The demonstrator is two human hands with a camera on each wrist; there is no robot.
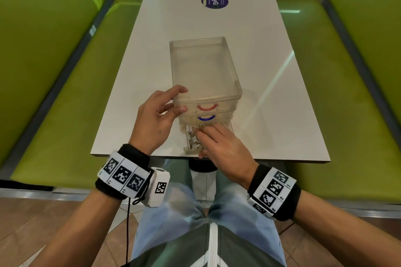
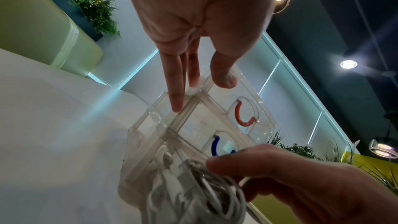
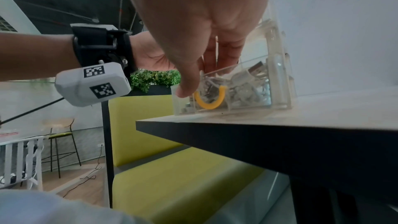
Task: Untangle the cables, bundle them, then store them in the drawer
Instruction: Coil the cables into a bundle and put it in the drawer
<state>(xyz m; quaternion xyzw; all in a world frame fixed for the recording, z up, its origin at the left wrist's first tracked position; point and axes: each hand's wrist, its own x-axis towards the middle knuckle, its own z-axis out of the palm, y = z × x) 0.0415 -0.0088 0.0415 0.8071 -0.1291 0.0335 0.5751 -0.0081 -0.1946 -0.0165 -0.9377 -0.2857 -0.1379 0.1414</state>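
A clear plastic drawer unit stands on the white table. Its upper drawers, with a red handle and a blue handle, are pushed in. The bottom drawer, with a yellow handle, is pulled out toward me. White cables with USB plugs lie bundled inside it. My left hand rests straight fingers on the unit's left front corner, thumb on the front face. My right hand lies over the drawer, fingers straight down on the cables, hiding most of them.
The pulled-out drawer reaches almost to the table's near edge. Green padded benches run along both sides of the table. A purple round sticker sits on the far tabletop. My legs are below the table edge.
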